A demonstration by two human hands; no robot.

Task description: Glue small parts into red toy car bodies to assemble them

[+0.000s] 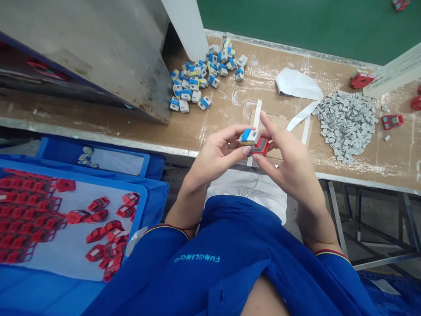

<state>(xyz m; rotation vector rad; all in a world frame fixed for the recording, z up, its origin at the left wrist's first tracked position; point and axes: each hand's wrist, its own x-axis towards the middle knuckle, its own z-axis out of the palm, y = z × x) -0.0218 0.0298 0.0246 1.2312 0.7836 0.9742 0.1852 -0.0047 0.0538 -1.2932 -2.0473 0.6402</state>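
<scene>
My left hand (pixel 217 153) and my right hand (pixel 289 162) meet above the front edge of the brown workbench (pixel 210 118). Between their fingertips sits a small blue-and-white toy piece (pixel 249 136) on top of a red toy body (pixel 261 147). The left thumb and fingers pinch the blue-and-white piece. The right hand's fingers close round the red body from the right side. A ring shows on a left finger.
A pile of blue-and-white pieces (pixel 200 79) lies at the back of the bench beside a metal housing (pixel 98 52). Several grey parts (pixel 347 120) are heaped at right, with red bodies (pixel 391 120) and white paper (pixel 296 83). A blue crate (pixel 141 206) with red bodies (pixel 29 215) stands lower left.
</scene>
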